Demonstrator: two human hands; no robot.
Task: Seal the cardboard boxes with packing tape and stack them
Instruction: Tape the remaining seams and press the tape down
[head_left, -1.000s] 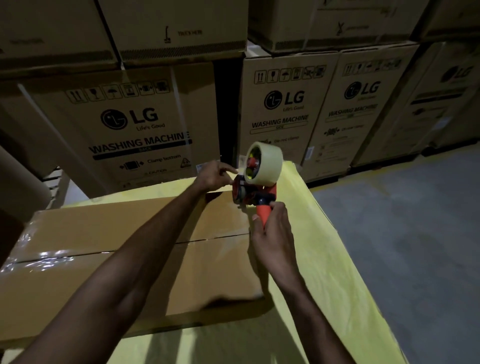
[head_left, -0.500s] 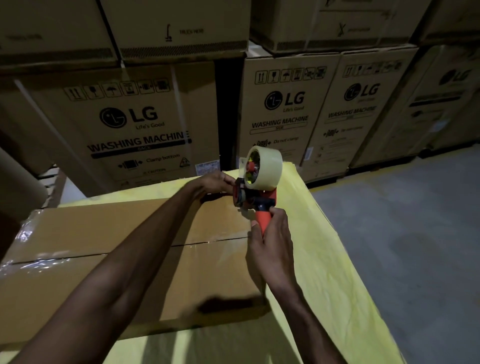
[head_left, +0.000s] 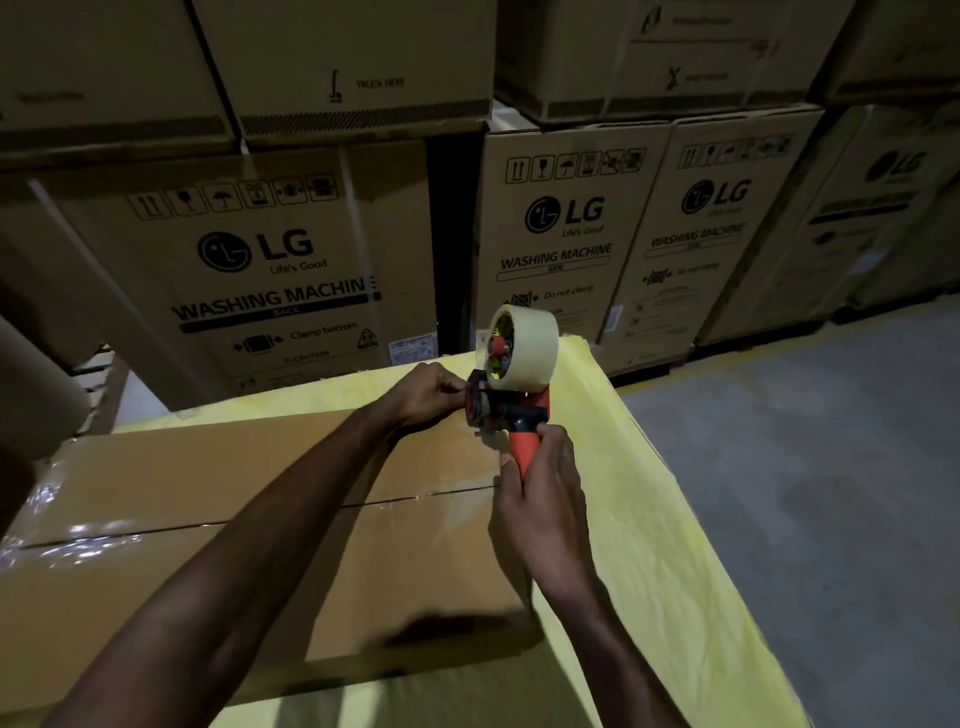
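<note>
**Tape dispenser held at the far right corner of the box**

A flat, brown cardboard box (head_left: 208, 519) is laid on a table draped in a wrinkled yellow cover (head_left: 649, 519). Its two top flaps are closed along a straight centre seam (head_left: 415, 498). Glossy clear tape is seen along the seam towards the box's left end, where light is reflected from it.

Above the box's far right corner, a tape dispenser (head_left: 511, 410) of orange and black plastic is held upright. Its orange handle is wrapped firmly by the right hand (head_left: 540, 499). A thick, round roll of pale tape (head_left: 530, 348) is mounted on top of it.

The left hand (head_left: 426, 395) is placed against the dispenser's front end with its fingers bent. Whether anything is pinched there cannot be told.

Behind the box, large printed washing machine cartons (head_left: 561, 244) are stacked in rows. To the right of the box, a grey, matt concrete floor (head_left: 831, 467) is seen.
</note>
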